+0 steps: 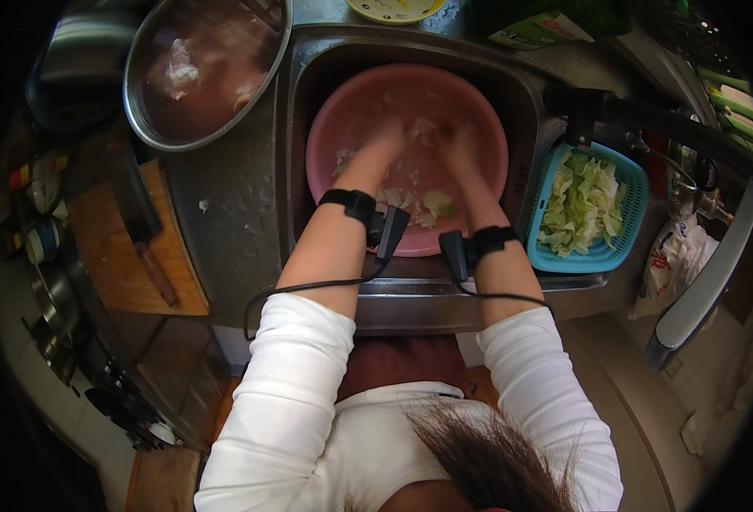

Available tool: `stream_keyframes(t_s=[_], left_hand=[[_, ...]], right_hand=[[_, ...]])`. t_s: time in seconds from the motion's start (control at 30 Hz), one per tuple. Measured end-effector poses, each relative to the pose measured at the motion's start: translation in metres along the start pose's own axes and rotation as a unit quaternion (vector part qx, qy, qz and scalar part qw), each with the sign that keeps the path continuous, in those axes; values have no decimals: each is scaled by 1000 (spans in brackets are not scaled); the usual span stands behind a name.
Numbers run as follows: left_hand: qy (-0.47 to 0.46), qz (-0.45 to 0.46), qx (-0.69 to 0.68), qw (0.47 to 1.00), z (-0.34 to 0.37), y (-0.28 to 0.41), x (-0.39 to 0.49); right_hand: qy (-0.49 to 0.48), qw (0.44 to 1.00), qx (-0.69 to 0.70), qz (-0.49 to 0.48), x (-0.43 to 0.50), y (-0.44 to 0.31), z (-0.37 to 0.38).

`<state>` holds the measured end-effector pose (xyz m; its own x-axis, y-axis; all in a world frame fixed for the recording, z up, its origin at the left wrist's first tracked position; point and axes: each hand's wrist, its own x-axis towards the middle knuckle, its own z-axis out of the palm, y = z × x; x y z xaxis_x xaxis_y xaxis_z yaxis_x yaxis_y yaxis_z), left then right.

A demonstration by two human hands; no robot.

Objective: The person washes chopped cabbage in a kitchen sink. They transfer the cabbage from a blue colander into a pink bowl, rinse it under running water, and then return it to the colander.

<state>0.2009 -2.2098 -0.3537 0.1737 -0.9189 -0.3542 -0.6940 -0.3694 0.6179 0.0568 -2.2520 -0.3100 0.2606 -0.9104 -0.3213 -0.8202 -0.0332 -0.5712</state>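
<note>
A pink plastic basin point(408, 70) of water stands in the steel sink point(522, 83), with pale leafy vegetable pieces point(437, 203) floating in it. Both of my hands are in the basin. My left hand point(386, 136) is blurred at the left of the middle, and my right hand point(458, 139) is blurred to its right. Pale scraps point(422, 131) lie between them. Whether either hand holds anything does not show. To the right, a blue plastic basket point(635, 192) holds cut cabbage leaves point(581, 205).
A steel bowl point(273, 83) of reddish water with meat pieces point(181, 70) stands at the upper left. Below it, a cleaver point(136, 192) lies on a wooden cutting board point(104, 256). A yellow bowl point(397, 9) sits behind the sink. A grey bar point(703, 288) juts in at right.
</note>
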Motion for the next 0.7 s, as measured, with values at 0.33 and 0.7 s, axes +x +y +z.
stream_keyframes(t_s=[0.33,0.7], left_hand=[[-69,-92,-123,986,-52,15,-35],[20,-39,-14,999,-59,10,-30]], right_hand=[[-47,967,244,56,-24,14,-19],[31,993,32,-107,6,0,-17]])
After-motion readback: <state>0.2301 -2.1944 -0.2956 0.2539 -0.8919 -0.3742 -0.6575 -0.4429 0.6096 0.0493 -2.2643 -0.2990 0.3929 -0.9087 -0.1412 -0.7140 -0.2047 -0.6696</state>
